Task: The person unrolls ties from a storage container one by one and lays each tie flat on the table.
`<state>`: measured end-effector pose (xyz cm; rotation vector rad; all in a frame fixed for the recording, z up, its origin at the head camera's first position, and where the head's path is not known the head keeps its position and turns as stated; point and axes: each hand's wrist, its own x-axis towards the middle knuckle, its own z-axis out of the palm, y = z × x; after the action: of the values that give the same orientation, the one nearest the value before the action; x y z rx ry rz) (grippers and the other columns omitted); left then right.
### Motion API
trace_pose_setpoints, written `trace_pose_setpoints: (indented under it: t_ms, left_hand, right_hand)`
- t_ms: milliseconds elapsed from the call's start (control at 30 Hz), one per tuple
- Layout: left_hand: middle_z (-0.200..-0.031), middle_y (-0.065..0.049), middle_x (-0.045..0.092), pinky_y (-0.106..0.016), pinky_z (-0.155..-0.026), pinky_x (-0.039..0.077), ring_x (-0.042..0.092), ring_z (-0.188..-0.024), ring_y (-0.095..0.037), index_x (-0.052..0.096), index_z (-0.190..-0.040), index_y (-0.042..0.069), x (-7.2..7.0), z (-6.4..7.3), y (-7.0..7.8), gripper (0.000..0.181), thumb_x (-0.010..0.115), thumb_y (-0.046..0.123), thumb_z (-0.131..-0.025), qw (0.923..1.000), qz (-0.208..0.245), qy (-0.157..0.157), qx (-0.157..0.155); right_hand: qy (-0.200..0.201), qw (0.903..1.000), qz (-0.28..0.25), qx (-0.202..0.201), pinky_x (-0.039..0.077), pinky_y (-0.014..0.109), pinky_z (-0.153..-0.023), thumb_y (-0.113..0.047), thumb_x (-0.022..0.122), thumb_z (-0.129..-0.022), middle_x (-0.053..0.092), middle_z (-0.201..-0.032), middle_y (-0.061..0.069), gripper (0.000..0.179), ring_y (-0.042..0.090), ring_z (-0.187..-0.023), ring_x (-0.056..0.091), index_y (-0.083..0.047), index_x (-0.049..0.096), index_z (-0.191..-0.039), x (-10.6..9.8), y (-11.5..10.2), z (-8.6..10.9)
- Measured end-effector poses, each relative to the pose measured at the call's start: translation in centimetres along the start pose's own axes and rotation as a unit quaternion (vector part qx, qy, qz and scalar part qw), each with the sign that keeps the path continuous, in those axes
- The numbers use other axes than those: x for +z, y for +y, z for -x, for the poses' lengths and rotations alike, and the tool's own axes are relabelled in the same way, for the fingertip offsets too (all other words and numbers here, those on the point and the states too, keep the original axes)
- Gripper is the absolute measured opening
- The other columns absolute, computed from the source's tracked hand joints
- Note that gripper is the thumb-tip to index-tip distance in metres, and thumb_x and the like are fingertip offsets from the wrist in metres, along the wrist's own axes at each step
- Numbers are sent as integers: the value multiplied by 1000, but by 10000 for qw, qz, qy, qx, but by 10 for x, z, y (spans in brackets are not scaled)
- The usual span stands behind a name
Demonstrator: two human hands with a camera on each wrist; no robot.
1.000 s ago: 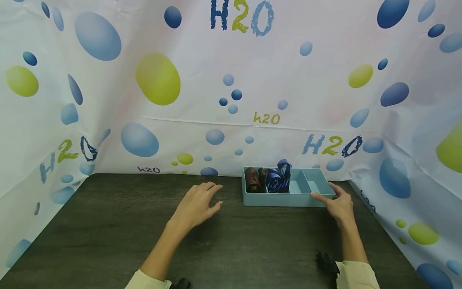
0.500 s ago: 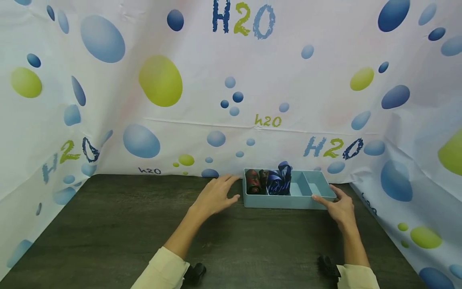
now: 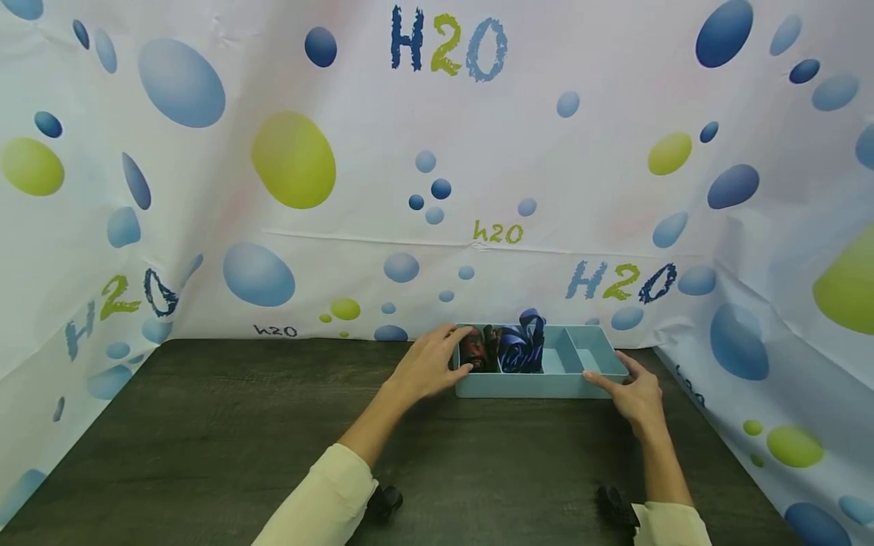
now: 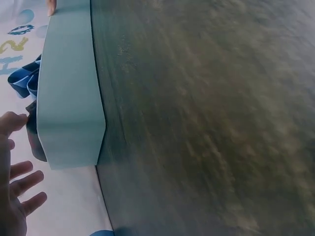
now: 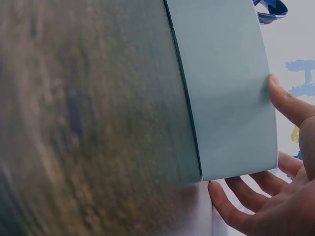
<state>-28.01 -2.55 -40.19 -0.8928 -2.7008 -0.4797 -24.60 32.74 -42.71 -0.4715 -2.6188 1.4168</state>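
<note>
- Tray [image 3: 539, 386], pale blue, long and low, level on dark wood-grain bench [image 3: 273, 425], near far edge of the bench.
- Dividers crosswise inside the tray, making three compartments in the head view.
- Red roll [image 3: 473, 349], patterned, dark, in leftmost compartment of the tray.
- Dark roll [image 3: 491, 347], narrower, just beside the red roll, same compartment of the tray.
- Blue roll [image 3: 520, 353], striped and shiny, coiled in left part of the tray's middle compartment; loop of it standing up above the tray's rim.
- Left hand [image 3: 429, 362] at left end of the tray; fingers spread wide around that end, thumb close to the front rim, near the red roll. Firm contact with the tray: cannot tell.
- Right hand [image 3: 638, 394] at right end of the tray; thumb on the front rim, fingers curled around the end wall. Grip on the tray clear in the right wrist view.
- Left sleeve [image 3: 321, 493] and right sleeve [image 3: 672, 523], both pale yellow, on near side of the tray; small black device beside each, details too dark to tell.
- Backdrop [image 3: 382, 136] behind the tray: white, creased, printed with blue and green bubbles and "H2O" lettering.
</note>
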Motion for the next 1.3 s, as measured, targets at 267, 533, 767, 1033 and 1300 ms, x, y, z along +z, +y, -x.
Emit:
trace_pose_setpoints:
  t_ms: [267, 533, 767, 1033, 1300]
  left_hand:
    - [-155, -20, 46, -55, -113, 43, 49, -140, -38, 46, -155, 15, 8, -18, 5, 68, 72, 40, -98, 9984, -2, -513, -252]
    - [-151, -13, 52, -50, -111, 46, 53, -136, -31, 45, -157, 18, 9, -36, 4, 75, 75, 47, -94, 9970, -156, -750, -76]
    - [-138, -7, 61, -43, -103, 52, 61, -123, -25, 46, -157, 23, 0, -47, 6, 81, 80, 50, -89, 9922, -532, -1106, 207]
    - [-127, -4, 61, -34, -80, 56, 61, -92, -18, 30, -163, 43, -4, -59, 19, 87, 73, 61, -90, 9666, -1824, -1782, 250]
    - [-136, -4, 59, -39, -93, 56, 65, -108, -23, 44, -157, 33, -7, -64, 18, 80, 78, 57, -88, 9673, -1671, -1898, 181]
  right_hand:
    - [46, 10000, -43, -32, 34, 71, -113, -36, 81, -91, 30, -158, 38, 97, 53, -139, 38, 1, 26, -162, -4, 4, 4]
    - [15, 10000, 31, -35, 35, 71, -112, -38, 79, -92, 30, -158, 39, 97, 53, -138, 39, 2, 25, -162, -7, 1, 5]
    - [-113, 9997, 221, -81, 34, 71, -112, -38, 78, -93, 27, -159, 39, 98, 54, -138, 38, 2, 22, -163, -6, -1, 4]
    - [-89, 9994, 322, -132, 35, 72, -111, -39, 78, -93, 28, -158, 40, 98, 54, -137, 38, 1, 23, -163, -4, 2, 3]
    - [-151, 9992, 335, -182, 33, 72, -112, -39, 79, -93, 27, -158, 40, 99, 55, -139, 37, 3, 22, -163, -2, 2, 1]
